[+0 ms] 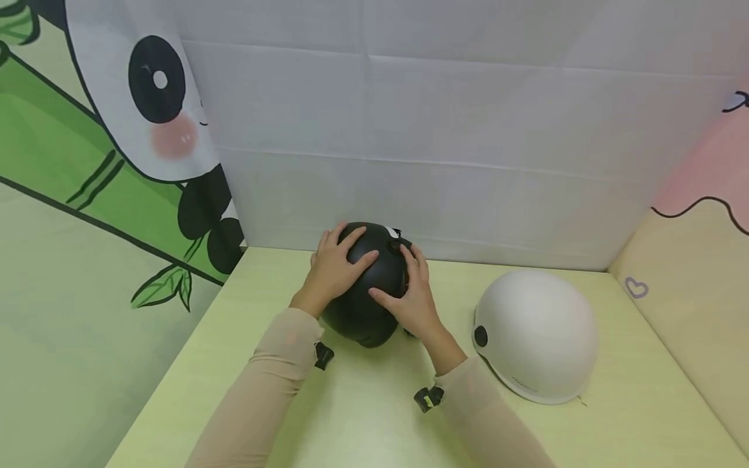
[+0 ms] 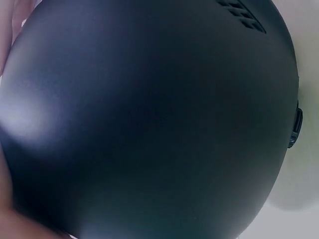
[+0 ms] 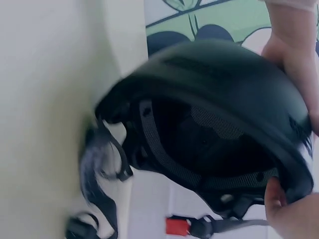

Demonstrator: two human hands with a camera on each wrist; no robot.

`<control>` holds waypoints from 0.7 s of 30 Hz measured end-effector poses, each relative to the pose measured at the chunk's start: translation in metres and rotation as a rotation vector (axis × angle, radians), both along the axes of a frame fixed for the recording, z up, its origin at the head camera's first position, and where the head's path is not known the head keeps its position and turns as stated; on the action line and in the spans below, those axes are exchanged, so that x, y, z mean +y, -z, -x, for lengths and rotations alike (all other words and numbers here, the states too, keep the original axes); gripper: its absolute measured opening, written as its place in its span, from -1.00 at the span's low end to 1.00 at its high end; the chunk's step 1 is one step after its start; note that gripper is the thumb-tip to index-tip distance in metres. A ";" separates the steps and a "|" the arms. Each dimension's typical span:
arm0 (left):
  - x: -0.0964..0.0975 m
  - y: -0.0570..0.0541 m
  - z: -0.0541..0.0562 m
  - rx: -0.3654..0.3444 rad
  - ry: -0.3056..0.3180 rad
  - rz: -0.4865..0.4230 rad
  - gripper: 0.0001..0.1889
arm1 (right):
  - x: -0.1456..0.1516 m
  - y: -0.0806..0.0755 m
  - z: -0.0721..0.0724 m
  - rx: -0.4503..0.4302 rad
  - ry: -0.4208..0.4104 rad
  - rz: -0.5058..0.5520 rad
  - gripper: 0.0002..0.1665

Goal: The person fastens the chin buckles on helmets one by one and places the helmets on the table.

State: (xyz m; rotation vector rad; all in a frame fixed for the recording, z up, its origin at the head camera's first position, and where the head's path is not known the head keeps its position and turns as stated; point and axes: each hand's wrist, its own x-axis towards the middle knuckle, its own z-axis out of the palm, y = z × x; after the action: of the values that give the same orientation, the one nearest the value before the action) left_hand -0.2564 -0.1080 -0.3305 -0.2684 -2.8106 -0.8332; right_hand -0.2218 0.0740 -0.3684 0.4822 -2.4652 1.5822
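Note:
A black helmet (image 1: 357, 315) is held tilted over the table, near the back wall. My left hand (image 1: 332, 270) grips its left side, fingers spread around the smooth shell. On the opposite side, my right hand (image 1: 417, 305) holds the rim, with the thumb on the shell in the head view. The right wrist view looks into the padded lining (image 3: 217, 122); dark straps (image 3: 104, 199) dangle there, along with a red buckle piece (image 3: 177, 226). Shell and vent slots (image 2: 244, 17) fill most of the left wrist view, which hides much of the left hand.
To the right on the pale yellow table (image 1: 363, 416) sits a white helmet (image 1: 535, 338), its dome up. A white wall sheet (image 1: 433, 162) stands close behind the black helmet. Printed panels border both sides, and small black devices (image 1: 429, 398) are worn at the wrists.

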 end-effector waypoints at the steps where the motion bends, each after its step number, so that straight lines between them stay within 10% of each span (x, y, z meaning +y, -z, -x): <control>1: 0.000 0.000 0.000 0.002 -0.004 -0.006 -0.28 | -0.001 0.003 -0.002 -0.013 0.009 0.037 0.12; 12: -0.018 0.004 -0.001 -0.029 -0.065 -0.108 -0.30 | -0.013 0.024 -0.022 -0.194 -0.094 0.375 0.08; 21: -0.022 0.037 -0.010 -0.037 -0.046 -0.322 -0.35 | -0.019 0.037 -0.030 -0.068 -0.185 0.188 -0.32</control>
State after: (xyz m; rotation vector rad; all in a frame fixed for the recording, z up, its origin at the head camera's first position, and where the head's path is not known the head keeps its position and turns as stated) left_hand -0.2459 -0.1303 -0.3676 -0.1377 -2.6480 -1.2694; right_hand -0.1918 0.0550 -0.4052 0.6516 -2.3452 1.9101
